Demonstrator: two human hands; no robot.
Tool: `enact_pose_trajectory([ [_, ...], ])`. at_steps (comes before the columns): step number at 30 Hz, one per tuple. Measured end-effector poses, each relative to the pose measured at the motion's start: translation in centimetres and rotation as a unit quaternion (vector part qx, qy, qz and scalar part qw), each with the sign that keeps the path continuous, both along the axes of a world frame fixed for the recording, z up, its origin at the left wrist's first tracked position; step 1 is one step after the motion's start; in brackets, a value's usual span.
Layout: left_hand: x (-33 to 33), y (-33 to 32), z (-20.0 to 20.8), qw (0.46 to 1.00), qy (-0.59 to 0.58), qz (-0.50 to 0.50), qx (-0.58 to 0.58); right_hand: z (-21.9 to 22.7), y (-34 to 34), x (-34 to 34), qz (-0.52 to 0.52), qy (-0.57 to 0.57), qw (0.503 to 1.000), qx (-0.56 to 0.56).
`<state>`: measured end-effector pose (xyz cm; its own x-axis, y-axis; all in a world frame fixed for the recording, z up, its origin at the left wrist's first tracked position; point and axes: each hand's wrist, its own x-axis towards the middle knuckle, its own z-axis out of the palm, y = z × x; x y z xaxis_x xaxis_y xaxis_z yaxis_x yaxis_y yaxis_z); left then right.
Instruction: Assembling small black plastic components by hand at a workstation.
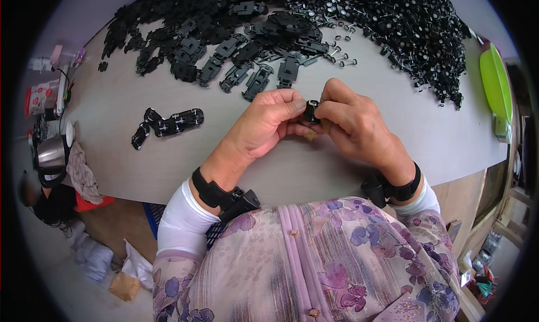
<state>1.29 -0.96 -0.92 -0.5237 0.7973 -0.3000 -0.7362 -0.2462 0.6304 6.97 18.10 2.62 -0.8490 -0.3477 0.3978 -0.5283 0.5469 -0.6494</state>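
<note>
My left hand and my right hand meet over the near middle of the table. Between their fingertips is a small black toy car chassis, mostly covered by the fingers. The left thumb and fingers pinch its left side, while the right fingers press on its right side. Just beyond my hands lie loose black chassis, the nearest ones of a wide heap. Small wheel axles, metal rods with black wheels, are scattered beyond my right hand. To the left rests a short row of black chassis with metal axles.
A large heap of wheel axles covers the far right of the table. A green basin stands at the right edge. A metal kettle and a crumpled cloth are at the left edge.
</note>
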Motion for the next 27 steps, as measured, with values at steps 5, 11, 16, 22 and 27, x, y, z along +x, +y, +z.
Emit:
enact_pose_trajectory([
  [5,0.3,0.0,1.0,0.996,0.065,0.024,-0.050,-0.3,-0.6,0.2,-0.017,0.005,1.000,-0.016],
  [11,1.4,-1.2,1.5,0.971,0.171,0.070,-0.150,-1.2,-2.3,0.0,0.038,-0.012,0.994,-0.101],
  [16,1.7,-4.4,2.3,0.920,0.248,0.169,-0.252,-1.9,1.4,-2.3,-0.195,-0.031,0.979,-0.048],
  [22,1.3,-12.4,3.8,0.777,0.358,0.223,-0.468,-3.7,3.9,-3.9,-0.272,-0.023,0.948,0.163],
  [27,0.6,-8.8,5.9,0.556,0.559,0.266,-0.555,-3.1,4.4,-3.2,-0.256,-0.040,0.956,0.140],
])
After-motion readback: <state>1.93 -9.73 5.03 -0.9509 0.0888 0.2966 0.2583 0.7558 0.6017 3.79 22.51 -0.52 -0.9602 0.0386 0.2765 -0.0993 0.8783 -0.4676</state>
